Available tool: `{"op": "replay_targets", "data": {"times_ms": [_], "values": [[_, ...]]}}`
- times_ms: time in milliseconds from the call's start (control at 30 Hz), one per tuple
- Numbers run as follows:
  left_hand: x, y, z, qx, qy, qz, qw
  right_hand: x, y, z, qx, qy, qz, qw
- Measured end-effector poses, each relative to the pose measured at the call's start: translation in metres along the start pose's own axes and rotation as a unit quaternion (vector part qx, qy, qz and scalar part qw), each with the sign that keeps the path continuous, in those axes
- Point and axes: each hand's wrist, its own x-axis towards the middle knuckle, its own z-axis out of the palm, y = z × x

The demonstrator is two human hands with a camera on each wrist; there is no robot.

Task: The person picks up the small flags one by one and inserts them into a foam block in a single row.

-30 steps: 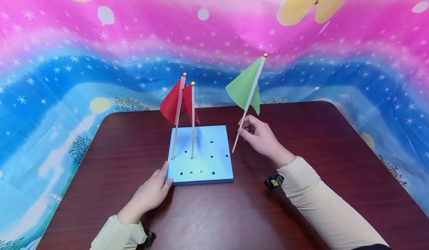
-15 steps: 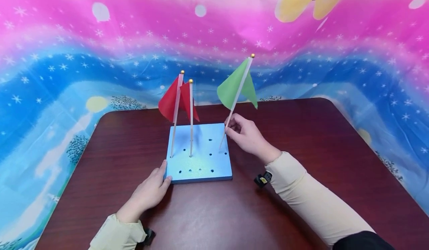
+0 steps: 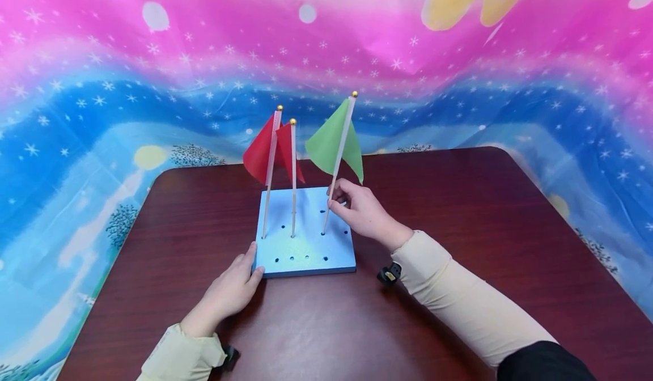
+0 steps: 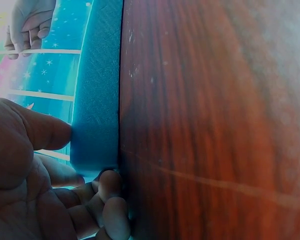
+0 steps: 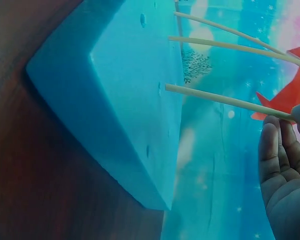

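Observation:
Thumb and index finger of my right hand [image 3: 364, 211] pinch the stick of a green flag [image 3: 329, 140], which leans slightly right. Its lower tip is right at a hole in a blue board [image 3: 336, 253]; in the right wrist view the stick [image 5: 215, 97] meets the hole's edge. My left hand [image 3: 232, 287] grips the board's near left corner, thumb at the front edge, other fingers along the side. Two red flags stand in the board's left part: one at the left edge [image 3: 259, 154], one nearer the middle [image 3: 286, 143]. All the sticks carry gold tips.
Several other holes dot the board's top, including one [image 3: 325, 258] near the front right. The board lies on a dark red-brown wooden table [image 3: 459, 211]. A colourful patterned cloth [image 3: 204, 58] hangs behind and around the table.
My right hand has carried the green flag leftward, from beside the board to over it, its tip coming down to a hole. My left hand has stayed at the corner.

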Motion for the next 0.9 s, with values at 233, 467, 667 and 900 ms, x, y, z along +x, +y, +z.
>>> {"op": "replay_targets", "data": {"times_ms": [233,467,667,900], "values": [[0.000,0.001,-0.001,0.003,0.000,-0.002,1.0000,0.000,0.003,0.006,-0.009,0.004,0.003,1.000],[-0.001,0.002,-0.002,-0.002,-0.003,-0.004,1.0000,0.001,0.006,0.009,-0.008,0.000,-0.004,1.000],[0.000,0.000,-0.001,-0.001,-0.001,-0.003,1.0000,0.001,0.008,0.012,-0.013,-0.013,-0.007,1.000],[0.000,0.001,0.000,0.002,0.002,-0.002,1.0000,0.000,0.008,0.015,-0.030,-0.023,-0.006,0.999]]}}
